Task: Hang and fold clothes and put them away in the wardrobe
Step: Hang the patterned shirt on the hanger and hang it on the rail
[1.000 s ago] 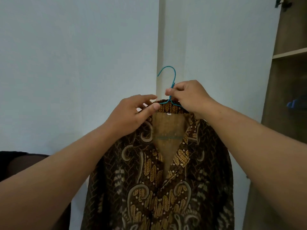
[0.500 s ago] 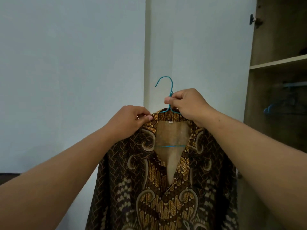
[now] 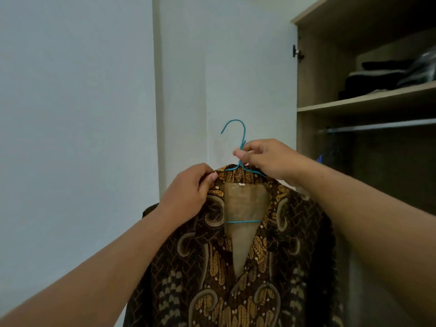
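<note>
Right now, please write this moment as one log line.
step: shirt on hanger | right hand: pinches teal hanger neck | left hand: grips batik shirt collar | wardrobe: open, rail visible | hung: not yet

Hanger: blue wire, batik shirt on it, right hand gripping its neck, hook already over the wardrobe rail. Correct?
Not quite. The hook of the blue wire hanger is free in the air against the wall, well left of the wardrobe rail. The rest holds: the batik shirt hangs on it and the right hand grips its neck. Head view shows it.
</note>
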